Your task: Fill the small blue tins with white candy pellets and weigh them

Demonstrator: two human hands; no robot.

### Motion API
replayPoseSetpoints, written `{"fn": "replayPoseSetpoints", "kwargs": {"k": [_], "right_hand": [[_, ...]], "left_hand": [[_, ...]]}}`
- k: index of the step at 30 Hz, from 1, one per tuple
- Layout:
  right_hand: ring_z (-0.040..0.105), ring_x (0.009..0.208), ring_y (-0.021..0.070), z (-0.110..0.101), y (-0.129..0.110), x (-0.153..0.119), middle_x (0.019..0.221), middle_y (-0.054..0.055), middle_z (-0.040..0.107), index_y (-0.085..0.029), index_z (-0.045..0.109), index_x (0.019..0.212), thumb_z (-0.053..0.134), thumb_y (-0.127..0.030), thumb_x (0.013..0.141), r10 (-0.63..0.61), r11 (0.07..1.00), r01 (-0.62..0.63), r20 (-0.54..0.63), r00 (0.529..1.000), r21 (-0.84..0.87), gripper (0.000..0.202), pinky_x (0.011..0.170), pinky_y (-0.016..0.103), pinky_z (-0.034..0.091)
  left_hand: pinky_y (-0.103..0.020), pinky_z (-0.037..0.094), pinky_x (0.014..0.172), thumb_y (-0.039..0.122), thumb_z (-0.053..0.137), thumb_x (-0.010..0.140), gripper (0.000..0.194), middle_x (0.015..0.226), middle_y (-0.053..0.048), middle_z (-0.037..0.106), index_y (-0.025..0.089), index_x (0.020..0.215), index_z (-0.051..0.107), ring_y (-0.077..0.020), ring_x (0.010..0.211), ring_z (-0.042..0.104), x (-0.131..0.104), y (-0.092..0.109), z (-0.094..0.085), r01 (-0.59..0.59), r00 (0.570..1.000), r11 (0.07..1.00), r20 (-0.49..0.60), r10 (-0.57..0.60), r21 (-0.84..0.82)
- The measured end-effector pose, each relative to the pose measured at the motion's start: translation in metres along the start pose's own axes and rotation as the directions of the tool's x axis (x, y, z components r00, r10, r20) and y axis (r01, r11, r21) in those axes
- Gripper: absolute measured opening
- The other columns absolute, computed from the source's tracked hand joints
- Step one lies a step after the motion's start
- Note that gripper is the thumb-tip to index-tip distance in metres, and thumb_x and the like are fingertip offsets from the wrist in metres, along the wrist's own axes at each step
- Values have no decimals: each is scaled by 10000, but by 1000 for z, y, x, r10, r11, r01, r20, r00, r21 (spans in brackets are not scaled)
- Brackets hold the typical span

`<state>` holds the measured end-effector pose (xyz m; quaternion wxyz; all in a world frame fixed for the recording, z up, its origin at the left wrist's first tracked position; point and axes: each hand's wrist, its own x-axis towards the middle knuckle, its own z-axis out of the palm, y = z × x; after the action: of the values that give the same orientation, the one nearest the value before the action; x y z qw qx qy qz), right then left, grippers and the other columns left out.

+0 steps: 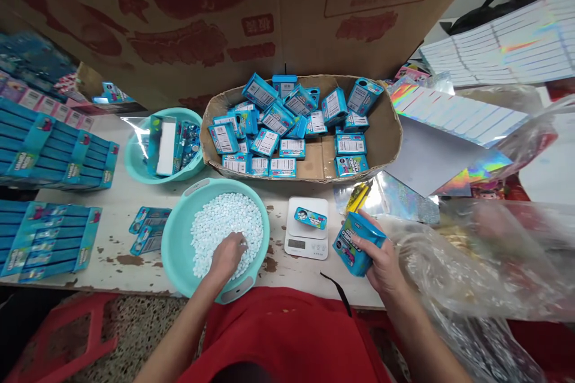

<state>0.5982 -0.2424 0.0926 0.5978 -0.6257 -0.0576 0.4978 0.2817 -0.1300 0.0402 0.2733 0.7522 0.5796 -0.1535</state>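
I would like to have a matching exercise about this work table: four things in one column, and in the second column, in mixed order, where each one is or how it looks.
Things
1. Left hand
2. Right hand
3. Scale
4. Cardboard tray

Places and states
A. White, bearing one small blue pack
B. Brown, with many blue packs inside
C. Gripping blue packaging
D. Among pale pellets in a turquoise basin

Right pairs: 1-D, 2-C, 3-A, 4-B

Bare tabletop (pixel 277 222) between basin (pixel 176 236) and scale (pixel 309 235), carton (pixel 305 179) wall beyond, plastic bags (pixel 444 263) crowding right side
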Motion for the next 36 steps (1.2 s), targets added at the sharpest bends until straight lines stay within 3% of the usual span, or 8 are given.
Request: {"fn": "replayPoseSetpoints", "kwargs": {"k": [13,18,21,24,28,30,34,36], "right_hand": [[598,952,243,2,1,0,1094,56,636,-248,555,1214,815,-302,514,17,999,-16,-10,1000,42,748,856,412,478],[612,935,236,1,3,0,1052,36,664,-260,552,1213,815,-294,521,32,998,-31,-15,999,55,741,826,388,490],[619,925,247,-1,3,-1,1034,45,671,-255,518,1256,815,-305,526,42,997,-41,-14,999,58,790,801,391,501],[613,967,271,-4,4,-3,1076,62,661,-252,487,1294,812,-317,535,35,999,-35,-5,999,36,828,818,411,498],[559,1110,291,-5,5,-5,1235,63,600,-279,463,1321,805,-304,561,-22,999,26,94,995,-38,833,921,437,453],[525,1169,294,-1,4,-6,1319,55,546,-297,467,1318,804,-280,568,-27,998,37,187,982,-48,822,968,446,425],[549,1151,335,6,-4,-9,1306,83,562,-286,514,1287,781,-352,577,97,992,-113,229,968,58,761,965,503,433],[589,1088,367,5,-6,-6,1219,116,622,-266,520,1287,704,-492,631,206,965,-227,162,965,128,719,919,564,457]], "left_hand": [[-338,446,847,222,448,847,213,973,-69,622,195,895,654,-226,953,576,-6,0,-12,-108,963,991,-256,84,-83],[-325,469,826,266,457,891,181,951,-54,606,202,938,620,-191,929,569,-3,61,-26,-451,802,869,-518,296,-202],[-319,470,830,241,441,903,188,943,-61,592,203,969,613,-185,941,549,6,109,-32,-616,700,777,-543,464,-130],[-378,457,861,211,470,875,282,1082,-92,567,207,1144,554,-224,1011,523,17,135,-36,-596,737,801,-431,521,-51],[-445,400,956,212,642,742,661,1361,-107,408,260,1341,367,-291,1232,393,34,144,-33,-626,770,779,-179,612,-35],[-412,412,937,175,624,747,535,1264,-86,489,258,1249,457,-272,1184,448,39,148,-29,-621,782,783,-85,618,-25],[-317,464,808,301,594,797,265,1003,-53,579,201,1038,552,-210,932,573,25,146,-42,-406,909,897,-174,378,-173],[-293,467,790,382,610,780,302,968,-33,591,209,1021,554,-191,904,579,6,126,-61,-316,922,899,-323,215,-302]]}}
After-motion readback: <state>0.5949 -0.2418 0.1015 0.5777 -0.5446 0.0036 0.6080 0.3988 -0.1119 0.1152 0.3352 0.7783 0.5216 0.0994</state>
